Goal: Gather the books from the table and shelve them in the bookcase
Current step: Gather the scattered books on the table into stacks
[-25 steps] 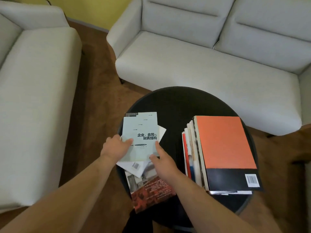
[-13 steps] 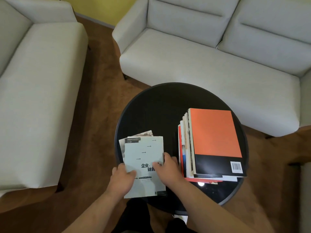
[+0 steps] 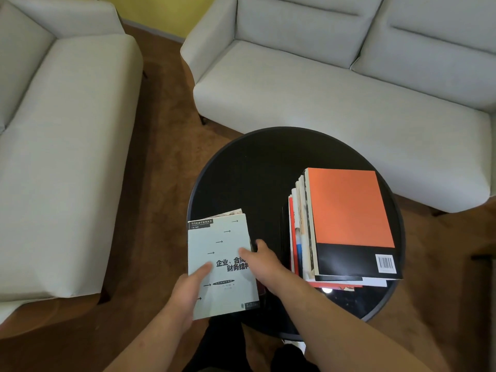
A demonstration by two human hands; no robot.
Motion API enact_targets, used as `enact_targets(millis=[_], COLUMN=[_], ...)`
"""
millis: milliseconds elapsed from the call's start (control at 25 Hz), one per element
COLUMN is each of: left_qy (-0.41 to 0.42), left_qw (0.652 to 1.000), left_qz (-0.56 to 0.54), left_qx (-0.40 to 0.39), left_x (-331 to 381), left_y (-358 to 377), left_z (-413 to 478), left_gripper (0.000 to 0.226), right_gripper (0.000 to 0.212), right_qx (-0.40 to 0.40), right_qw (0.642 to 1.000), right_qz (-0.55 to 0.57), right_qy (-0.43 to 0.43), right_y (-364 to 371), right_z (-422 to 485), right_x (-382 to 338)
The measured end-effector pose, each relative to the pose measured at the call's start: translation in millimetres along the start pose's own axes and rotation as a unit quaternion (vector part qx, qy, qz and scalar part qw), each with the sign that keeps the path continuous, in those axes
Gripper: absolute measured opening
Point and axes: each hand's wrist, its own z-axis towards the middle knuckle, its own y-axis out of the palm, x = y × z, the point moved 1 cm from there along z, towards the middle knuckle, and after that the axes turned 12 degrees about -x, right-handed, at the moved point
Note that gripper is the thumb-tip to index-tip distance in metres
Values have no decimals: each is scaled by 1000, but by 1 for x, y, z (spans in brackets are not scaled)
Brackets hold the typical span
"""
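— What is likeliest to go wrong from here?

— The small pile coming apart. The pale green book (image 3: 222, 261) lies on top of at least one lower book (image 3: 233, 212), whose corner peeks out at the far edge. The lot hangs over the near-left rim of the round black table (image 3: 268, 170). If the lift takes only the top cover, the lower one may slide off onto the floor.

— How do the hands sit on it?

— The left hand (image 3: 188, 292) pinches the near-left corner, thumb flat on the cover, fingers hidden below. The right hand (image 3: 265, 264) is at the book's right edge, thumb on the cover and fingers curled down the side. Whether they reach beneath the whole pile I cannot tell, since the hand hides that edge.

— Anything else at risk?

— The tall stack (image 3: 346, 208) topped in orange stands just beside the right hand, apart from it. A wide swing of that wrist could knock its uneven spines askew.
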Motion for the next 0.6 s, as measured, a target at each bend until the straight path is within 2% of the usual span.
enact_targets(millis=[120, 240, 320, 440, 600], left_qy=[9, 55, 112, 196, 221], left_qw=[998, 996, 991, 977, 964], left_qz=[-21, -41, -48, -22, 39], left_qx=[-53, -60, -53, -82, -141], left_x=[9, 18, 29, 59, 97], left_y=[-12, -10, 5, 52, 136], left_z=[-24, -54, -77, -118, -148], left_gripper=[33, 46, 50, 36, 24], right_gripper=[57, 38, 32, 29, 25], right_qx=[-34, -33, -5, 66, 153], right_qw=[996, 991, 987, 973, 953], right_qz=[79, 117, 101, 63, 55], right_qy=[-7, -64, -123, -214, -256], right_y=[9, 20, 16, -17, -89], right_z=[-15, -49, -82, -153, -216], right_x=[-1, -11, -25, -49, -48])
